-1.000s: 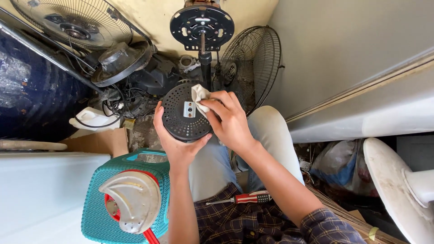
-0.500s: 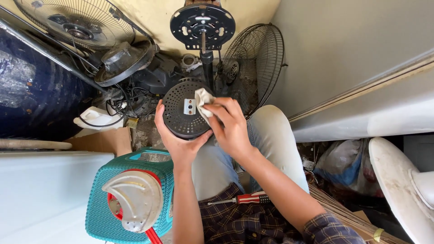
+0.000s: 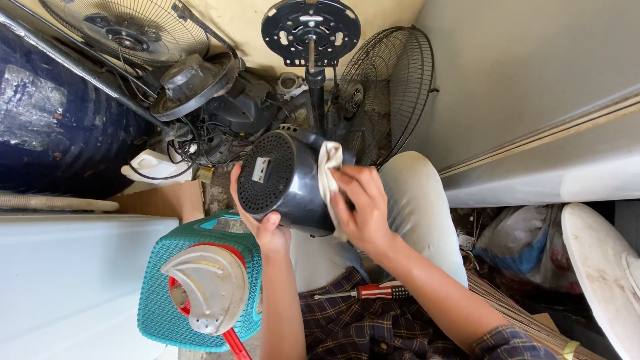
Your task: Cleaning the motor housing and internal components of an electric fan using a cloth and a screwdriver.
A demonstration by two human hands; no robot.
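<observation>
The left hand (image 3: 265,223) held a black motor cover (image 3: 287,181) from below, its grip closed on the cover: the thumb lay along the near rim and the fingers curled up the left side of the vented face. The cover sat tilted, so that its perforated round end with a small pale rectangle faced left and toward the camera, while its smooth side wall faced right. The right hand (image 3: 357,207) pressed a pale cloth (image 3: 327,175) against that side wall, its grip closed on the cloth, with the fingertips bunched over the fabric and the cloth draped from the cover's top edge down its right flank. Both hands thus touched the cover, one on either side, above the person's lap and knee (image 3: 417,193) in light trousers. A red-handled screwdriver (image 3: 370,291) lay across the lap on a plaid shirt, near the right forearm and well below the cover. To the near left stood a teal woven stool (image 3: 160,303) carrying a grey curved plate (image 3: 207,287) over a red part. Farther off stood a fan stand with a black round motor plate (image 3: 311,30), a wire fan guard (image 3: 390,93) to its right, and another guard (image 3: 127,30) at far left.
</observation>
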